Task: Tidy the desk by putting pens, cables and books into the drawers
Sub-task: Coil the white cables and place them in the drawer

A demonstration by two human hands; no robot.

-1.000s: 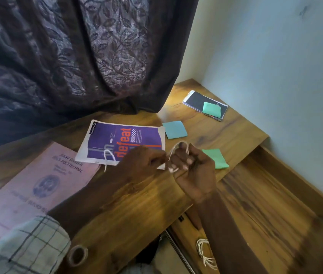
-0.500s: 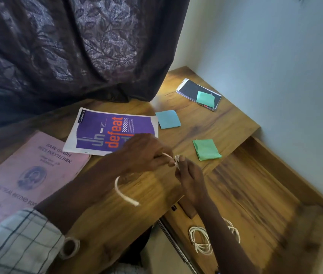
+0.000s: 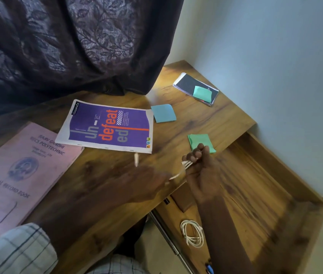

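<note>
While my right hand point(image 3: 200, 165) pinched the gathered loops of the white cable point(image 3: 186, 165) above the desk edge point(image 3: 117, 194), my blurred left hand point(image 3: 148, 180) seemingly gripped its tail to wind it, so it would join the coiled cable point(image 3: 192, 232) in the open drawer point(image 3: 255, 184).

Three books lie on the desk: a pink record book point(image 3: 21, 171) near left, a purple notebook point(image 3: 108, 127) beside it, a black spiral pad point(image 3: 196, 88) far right. Three sticky pads: one blue point(image 3: 163, 113), two green point(image 3: 199, 140) point(image 3: 202, 93). Two white cables point(image 3: 193, 233) point(image 3: 184, 167).
</note>
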